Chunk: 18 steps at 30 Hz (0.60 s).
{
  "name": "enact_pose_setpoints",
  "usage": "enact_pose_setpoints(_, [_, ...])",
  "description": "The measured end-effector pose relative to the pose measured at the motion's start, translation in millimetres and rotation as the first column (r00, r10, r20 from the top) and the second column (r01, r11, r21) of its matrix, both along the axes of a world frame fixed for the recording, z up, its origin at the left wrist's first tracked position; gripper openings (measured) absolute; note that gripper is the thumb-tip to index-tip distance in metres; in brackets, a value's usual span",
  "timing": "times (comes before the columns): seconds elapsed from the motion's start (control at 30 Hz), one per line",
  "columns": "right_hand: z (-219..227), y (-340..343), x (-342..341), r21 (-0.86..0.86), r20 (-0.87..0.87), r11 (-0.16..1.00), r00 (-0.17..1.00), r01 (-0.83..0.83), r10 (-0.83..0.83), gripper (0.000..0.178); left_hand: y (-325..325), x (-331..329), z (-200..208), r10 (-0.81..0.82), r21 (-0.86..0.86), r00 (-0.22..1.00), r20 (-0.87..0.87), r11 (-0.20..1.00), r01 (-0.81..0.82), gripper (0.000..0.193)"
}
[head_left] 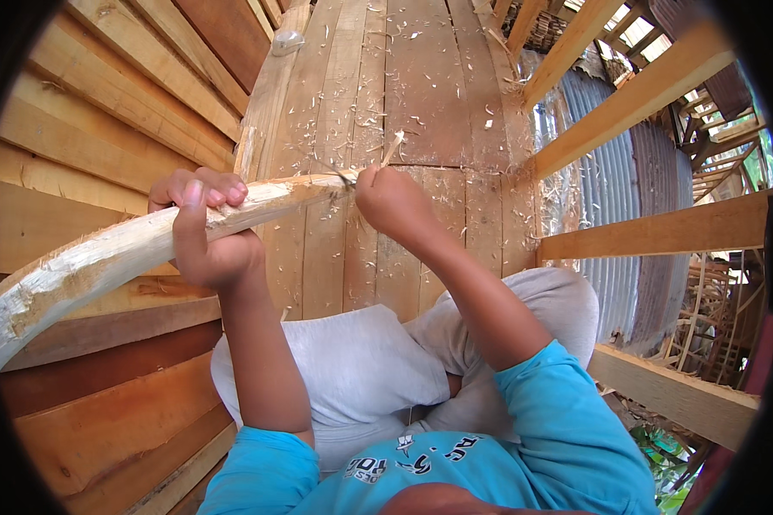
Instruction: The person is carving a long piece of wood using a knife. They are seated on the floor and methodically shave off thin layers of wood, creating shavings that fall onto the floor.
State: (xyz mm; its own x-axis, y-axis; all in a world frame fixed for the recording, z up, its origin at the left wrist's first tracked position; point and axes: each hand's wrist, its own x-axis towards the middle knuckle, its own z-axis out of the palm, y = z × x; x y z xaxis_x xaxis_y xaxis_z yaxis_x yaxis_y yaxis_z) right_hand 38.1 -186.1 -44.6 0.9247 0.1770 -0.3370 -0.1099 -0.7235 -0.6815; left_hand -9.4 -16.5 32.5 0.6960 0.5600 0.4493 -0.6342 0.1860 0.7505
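A long, curved, peeled wooden pole (pixel 120 245) runs from the lower left rim toward the middle, its pale surface shaved in places. My left hand (pixel 206 223) is closed around it, fingers over the far side and thumb on top. At the pole's right end, my right hand (pixel 386 197) is a closed fist around a knife, whose handle is hidden. The thin dark knife blade (pixel 347 180) shows left of the fist, against the pole's tip. A pale wood sliver (pixel 393 148) sticks up beyond the right fist.
I sit on a plank floor (pixel 318 275) strewn with wood shavings. A plank wall (pixel 103 129) rises close on the left. Railing beams (pixel 661 232) stand on the right, with corrugated metal sheets (pixel 605 197) beyond. A small clear container (pixel 288 41) sits at the far left.
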Motion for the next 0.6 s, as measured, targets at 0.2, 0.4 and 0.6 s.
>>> enact_pose_setpoints(0.2, [-76.3,-33.9,31.7,-0.119,-0.050,0.991,0.997,0.060,-0.067,0.042,-5.8,4.4,0.9,-0.045,-0.049,0.999,-0.004,0.998,0.045,0.007])
enact_pose_setpoints(0.4, [-18.0,3.1,10.9,-0.067,-0.098,0.998,0.995,-0.010,0.003,0.036,-0.1,-2.2,0.5,0.027,-0.014,1.000,-0.016,1.000,-0.028,0.009])
enact_pose_setpoints(0.6, [-73.0,-22.2,30.7,-0.268,0.036,0.951,0.985,-0.155,0.170,0.037,-0.4,3.8,0.5,-0.085,-0.019,0.994,0.071,0.996,0.087,0.009])
